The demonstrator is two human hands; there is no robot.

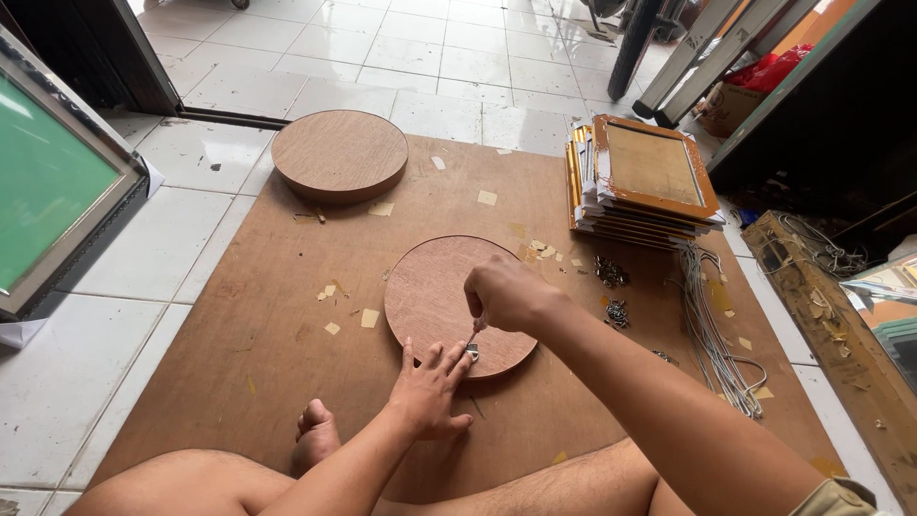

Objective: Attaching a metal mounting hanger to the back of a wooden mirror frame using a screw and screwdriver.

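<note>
A round wooden disc [435,291] lies flat on a brown board [287,363] on the tiled floor. My left hand [428,390] rests at the disc's near edge, fingers spread, with its fingertips on a small metal hanger bracket [472,353]. My right hand [504,292] hovers just above, closed around a thin tool whose tip points down at the bracket. A second, thicker wooden disc [339,154] sits at the board's far left corner.
A stack of picture frames [645,182] stands at the board's far right. Small piles of metal hardware [611,272] and a bundle of grey cords [712,325] lie beside it. A large green-faced frame [48,182] leans at left. My bare legs and foot [315,435] are at the near edge.
</note>
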